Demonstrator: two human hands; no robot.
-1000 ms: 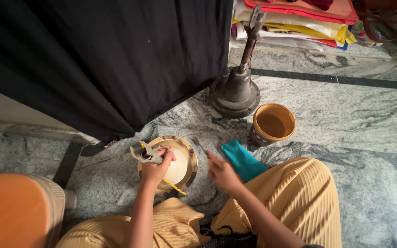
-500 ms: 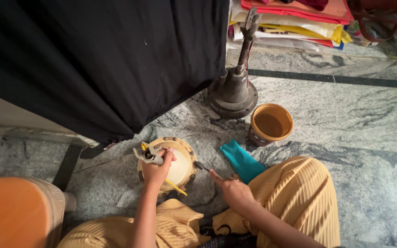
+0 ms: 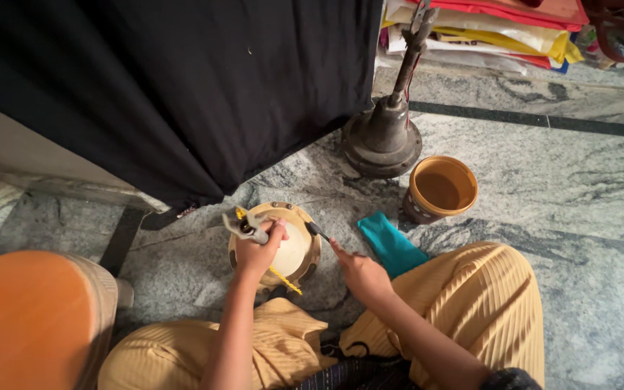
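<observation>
While left hand (image 3: 258, 249) grips a grey tool (image 3: 240, 227), it hides pt of the round drum (image 3: 305, 253). Right hand (image 3: 362, 278) pinches a dark stick (image 3: 318, 231) at drum's rim; bare floor (image 3: 579, 209) w/ room beyond orange bucket (image 3: 440, 189).

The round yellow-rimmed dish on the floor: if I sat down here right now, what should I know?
Left hand holds a small grey tool with a yellow part over the round dish. Right hand holds a thin dark tool, tip at the dish's right rim. The dish sits on the stone floor before the knees. Teal cloth lies right of it, the orange bucket and a dark metal stand beyond. How far the work has got I cannot tell.
</observation>
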